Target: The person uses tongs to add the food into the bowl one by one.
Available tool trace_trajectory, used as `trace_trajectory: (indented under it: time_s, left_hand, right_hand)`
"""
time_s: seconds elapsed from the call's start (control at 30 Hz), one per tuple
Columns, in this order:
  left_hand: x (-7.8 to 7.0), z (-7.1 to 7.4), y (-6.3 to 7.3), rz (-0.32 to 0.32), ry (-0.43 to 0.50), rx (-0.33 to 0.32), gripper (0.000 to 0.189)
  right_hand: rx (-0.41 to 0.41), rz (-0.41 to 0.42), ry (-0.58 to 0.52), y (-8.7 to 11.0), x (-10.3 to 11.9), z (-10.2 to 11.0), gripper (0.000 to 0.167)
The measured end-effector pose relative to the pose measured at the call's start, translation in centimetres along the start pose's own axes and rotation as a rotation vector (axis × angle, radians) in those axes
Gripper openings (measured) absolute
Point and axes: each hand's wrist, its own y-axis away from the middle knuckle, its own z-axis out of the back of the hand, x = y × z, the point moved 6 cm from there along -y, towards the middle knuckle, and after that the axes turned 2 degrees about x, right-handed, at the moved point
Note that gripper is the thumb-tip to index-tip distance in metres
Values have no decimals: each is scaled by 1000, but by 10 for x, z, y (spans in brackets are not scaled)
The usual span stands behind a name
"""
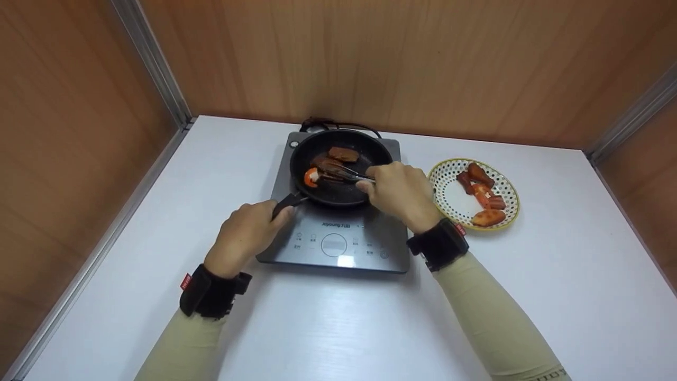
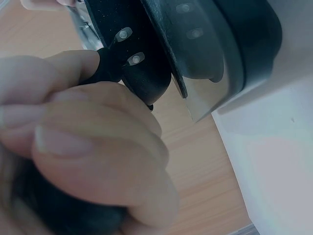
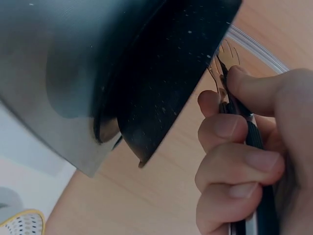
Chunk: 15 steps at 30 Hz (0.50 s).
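Note:
My left hand (image 1: pixel 247 233) grips the black handle (image 1: pixel 287 203) of a frying pan (image 1: pixel 346 194). In the left wrist view its fingers (image 2: pixel 105 147) curl round that handle. Tongs with forked ends (image 1: pixel 351 174) are in my right hand (image 1: pixel 401 191), their tips low in the pan over brown food pieces. The right wrist view shows fingers (image 3: pixel 230 169) wrapped round the tongs' dark handles (image 3: pixel 266 205). Inside the pan, a brown slab of food (image 1: pixel 343 154) lies toward the back, and an orange-and-white piece (image 1: pixel 311 178) sits at the left by the tips.
Beneath the pan is a flat induction cooker (image 1: pixel 307 254) with a touch panel in front and a black cord (image 1: pixel 354 126) behind. Right of it stands a yellow-rimmed dotted plate (image 1: pixel 448 198) with several food pieces. Wood-grain panels (image 1: pixel 370 63) border the white table (image 1: pixel 317 323).

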Motion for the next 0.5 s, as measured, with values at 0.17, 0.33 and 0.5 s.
trace_trajectory:
  time_s: [0.17, 0.33, 0.5]
  left_hand:
    - [-1, 0, -1, -3, -12, 1, 43]
    - [0, -1, -1, 2, -6, 7, 43]
    - [1, -1, -1, 6, -4, 6, 42]
  right_hand:
    - [-14, -2, 5, -6, 3, -5, 37]
    - [-14, -8, 11, -10, 7, -9, 37]
    - [-5, -23, 36, -14, 11, -11, 37]
